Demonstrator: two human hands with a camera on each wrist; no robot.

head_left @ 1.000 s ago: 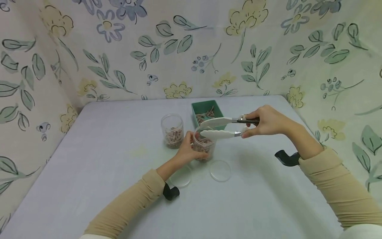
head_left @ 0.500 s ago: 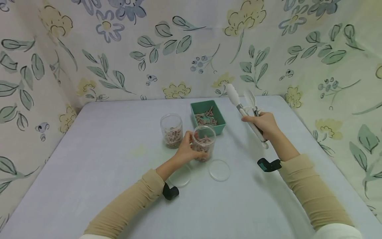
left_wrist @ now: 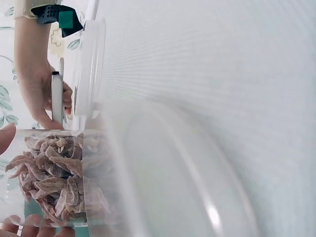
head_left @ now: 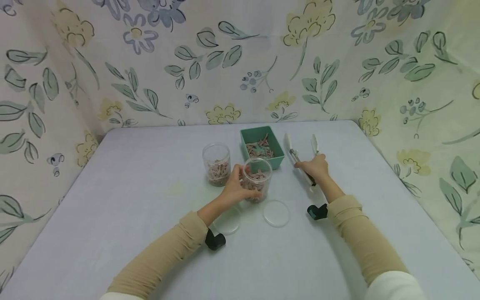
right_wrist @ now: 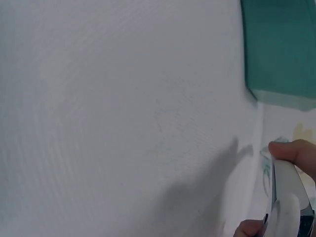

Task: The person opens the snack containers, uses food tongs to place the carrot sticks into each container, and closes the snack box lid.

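Observation:
My left hand (head_left: 235, 189) grips a clear jar (head_left: 257, 183) from its left side, thumb in front. The jar stands uncovered on the table, part filled with brownish-pink dried strips, which show closely in the left wrist view (left_wrist: 57, 173). To the right of the green box, my right hand (head_left: 316, 168) holds a pair of tongs (head_left: 288, 141), white-tipped with spread arms pointing away from me. In the right wrist view, finger and thumb lie on the tongs' handle (right_wrist: 289, 187). Whether the tongs touch the table I cannot tell.
A green box (head_left: 276, 161) with more strips stands behind the held jar. Left of that jar is a second open jar (head_left: 217, 166), also part filled. Two clear round lids, a right one (head_left: 276, 213) and a left one (head_left: 227, 221), lie in front.
The right hand has carried the tongs from over the held jar to the right, turned their tips away and lowered them towards the table. The left hand and jar have stayed put.

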